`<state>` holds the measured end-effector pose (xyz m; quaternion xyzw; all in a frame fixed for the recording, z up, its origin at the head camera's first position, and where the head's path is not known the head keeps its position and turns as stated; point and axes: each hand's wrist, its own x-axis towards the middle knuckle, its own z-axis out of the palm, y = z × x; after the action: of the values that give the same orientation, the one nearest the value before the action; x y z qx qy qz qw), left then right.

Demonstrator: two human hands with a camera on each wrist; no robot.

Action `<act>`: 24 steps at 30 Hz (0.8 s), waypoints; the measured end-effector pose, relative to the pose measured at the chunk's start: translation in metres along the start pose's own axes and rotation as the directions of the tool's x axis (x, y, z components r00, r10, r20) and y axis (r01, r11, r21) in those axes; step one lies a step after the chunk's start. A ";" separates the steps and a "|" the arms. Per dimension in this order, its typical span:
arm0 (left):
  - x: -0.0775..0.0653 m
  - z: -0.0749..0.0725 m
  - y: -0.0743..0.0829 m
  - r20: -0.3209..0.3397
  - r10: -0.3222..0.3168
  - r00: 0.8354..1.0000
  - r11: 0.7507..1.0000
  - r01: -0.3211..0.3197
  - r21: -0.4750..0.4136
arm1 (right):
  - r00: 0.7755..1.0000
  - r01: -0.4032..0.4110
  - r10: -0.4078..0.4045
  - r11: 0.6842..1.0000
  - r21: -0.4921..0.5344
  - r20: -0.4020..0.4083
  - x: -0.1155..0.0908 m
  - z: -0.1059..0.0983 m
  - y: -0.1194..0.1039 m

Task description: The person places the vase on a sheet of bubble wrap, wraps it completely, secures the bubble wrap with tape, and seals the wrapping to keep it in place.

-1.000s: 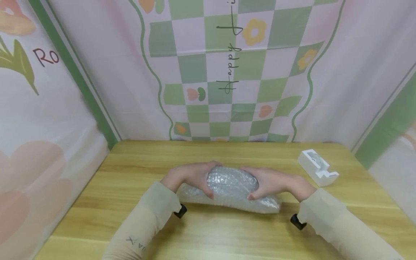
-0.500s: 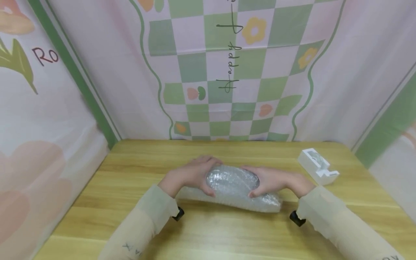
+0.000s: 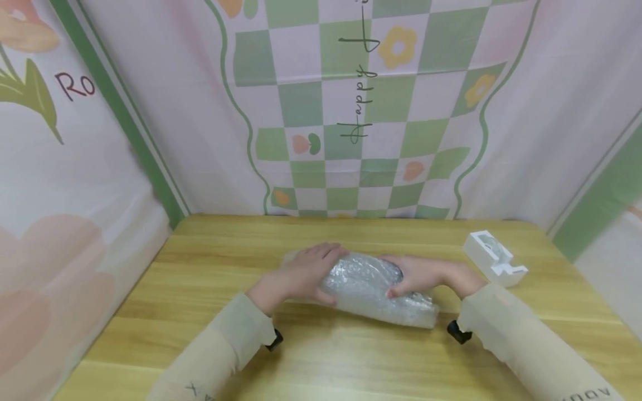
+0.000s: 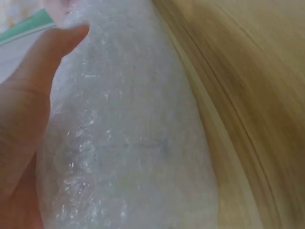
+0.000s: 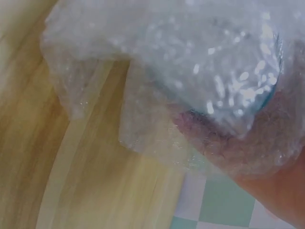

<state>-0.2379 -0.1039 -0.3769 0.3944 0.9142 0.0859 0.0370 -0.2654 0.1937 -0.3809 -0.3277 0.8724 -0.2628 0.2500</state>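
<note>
A bundle rolled in clear bubble wrap [image 3: 363, 287] lies on the wooden table, between both hands. What is inside is mostly hidden; a rounded end with a bluish edge shows through the wrap [image 5: 214, 71] in the right wrist view. My left hand [image 3: 308, 273] grips the left part of the bundle, thumb on the near side and fingers over the top. With thumb and fingers curled round it, my right hand [image 3: 421, 275] holds the right part. Loose wrap sticks out past the right hand, and a flap of it covers some of that hand's fingers in the right wrist view.
A white tape dispenser [image 3: 494, 259] with a roll of clear tape stands at the back right of the table [image 3: 341, 367]. A printed curtain [image 3: 341, 184] hangs behind the table's back edge, and further curtains flank both sides.
My left hand has shifted further over the top of the bundle, its fingers lying flatter. The bundle has turned slightly, and the right hand stays nearly in place.
</note>
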 end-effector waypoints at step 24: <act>0.001 0.008 -0.004 -0.011 -0.041 0.999 0.996 0.040 -0.079 | 0.987 0.095 -0.111 0.986 -0.133 -0.115 -0.015 0.004 -0.012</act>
<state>-0.2405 -0.1049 -0.3854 0.3736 0.9180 0.1238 0.0484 -0.2479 0.1951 -0.3724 -0.3709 0.8830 -0.2385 0.1609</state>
